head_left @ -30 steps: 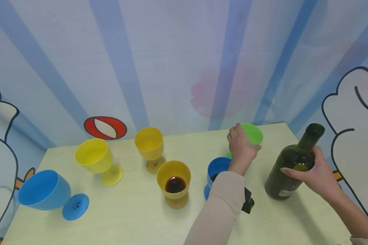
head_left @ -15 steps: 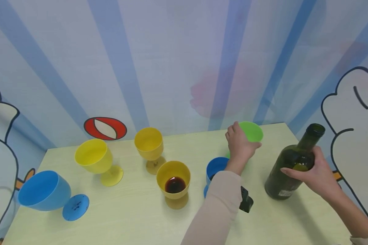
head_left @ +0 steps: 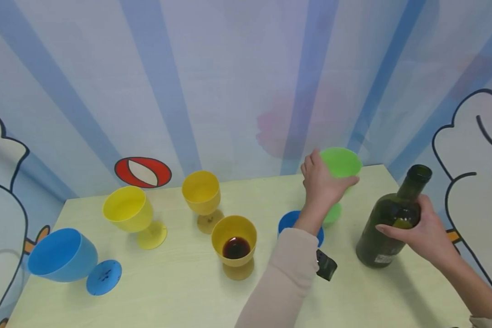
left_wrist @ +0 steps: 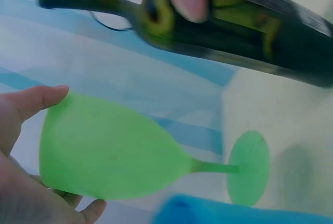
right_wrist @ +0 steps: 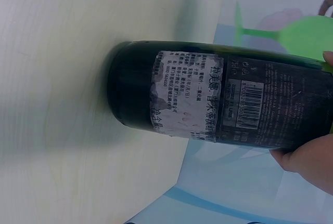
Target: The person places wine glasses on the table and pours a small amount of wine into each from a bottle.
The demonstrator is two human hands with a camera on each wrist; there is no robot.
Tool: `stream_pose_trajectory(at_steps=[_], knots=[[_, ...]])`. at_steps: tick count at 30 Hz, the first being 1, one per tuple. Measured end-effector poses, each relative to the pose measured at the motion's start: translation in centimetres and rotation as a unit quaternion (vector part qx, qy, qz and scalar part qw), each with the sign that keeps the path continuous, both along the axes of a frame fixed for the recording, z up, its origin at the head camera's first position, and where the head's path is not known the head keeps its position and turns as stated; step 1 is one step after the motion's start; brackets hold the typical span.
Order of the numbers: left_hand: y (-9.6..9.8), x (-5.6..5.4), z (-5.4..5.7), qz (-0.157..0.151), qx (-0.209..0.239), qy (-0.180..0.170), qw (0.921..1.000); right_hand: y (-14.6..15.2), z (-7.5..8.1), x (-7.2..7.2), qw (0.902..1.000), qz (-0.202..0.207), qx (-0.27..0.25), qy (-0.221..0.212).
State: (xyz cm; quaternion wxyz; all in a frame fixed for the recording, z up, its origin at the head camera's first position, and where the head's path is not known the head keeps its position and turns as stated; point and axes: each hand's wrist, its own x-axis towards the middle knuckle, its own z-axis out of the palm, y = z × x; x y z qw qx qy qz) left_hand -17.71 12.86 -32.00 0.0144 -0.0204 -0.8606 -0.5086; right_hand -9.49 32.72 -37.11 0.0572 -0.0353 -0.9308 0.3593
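A green plastic goblet (head_left: 342, 161) is gripped near its rim by my left hand (head_left: 321, 182), thumb on one side and fingers on the other. In the left wrist view the goblet's foot (left_wrist: 248, 168) hangs off the table, with its shadow apart from it. My right hand (head_left: 422, 232) holds a dark green wine bottle (head_left: 387, 228) around its upper body. The bottle leans slightly, its base close to the table, and a printed label (right_wrist: 208, 96) shows in the right wrist view. Below my left wrist is a blue goblet (head_left: 290, 219), partly hidden by the arm.
An orange-yellow goblet (head_left: 234, 228) with dark liquid stands mid-table. Another orange-yellow goblet (head_left: 201, 193), a yellow goblet (head_left: 127, 209) and a light blue goblet (head_left: 61, 255) stand to the left. A black device (head_left: 326, 265) shows at my left wrist. A printed cloth (head_left: 229, 91) backs the table.
My left hand has raised the green goblet and shifted it slightly right; its foot now shows right of the wrist. My right hand and the bottle have barely moved.
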Motion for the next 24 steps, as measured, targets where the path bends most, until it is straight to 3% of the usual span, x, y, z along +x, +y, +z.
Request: stream_pose_trajectory(at_steps=[5, 11, 18, 24], knots=[[-1.6, 0.6, 2.9, -0.018, 0.012, 0.022, 0.9995, 0.1, -0.1, 0.0, 1.0, 0.002, -0.003, 0.0], [-3.7, 1.0, 5.2, -0.034, 0.031, 0.053, 0.9975, 0.2, 0.0, 0.0, 1.0, 0.001, -0.004, -0.002], [-6.8, 1.8, 6.9, -0.05, 0.061, 0.08, 0.9937, 0.2, -0.2, 0.0, 1.0, 0.002, 0.0, -0.008], [-9.5, 2.9, 7.3, -0.045, 0.094, 0.103, 0.9892, 0.2, -0.3, -0.2, 1.0, 0.005, -0.002, -0.005]])
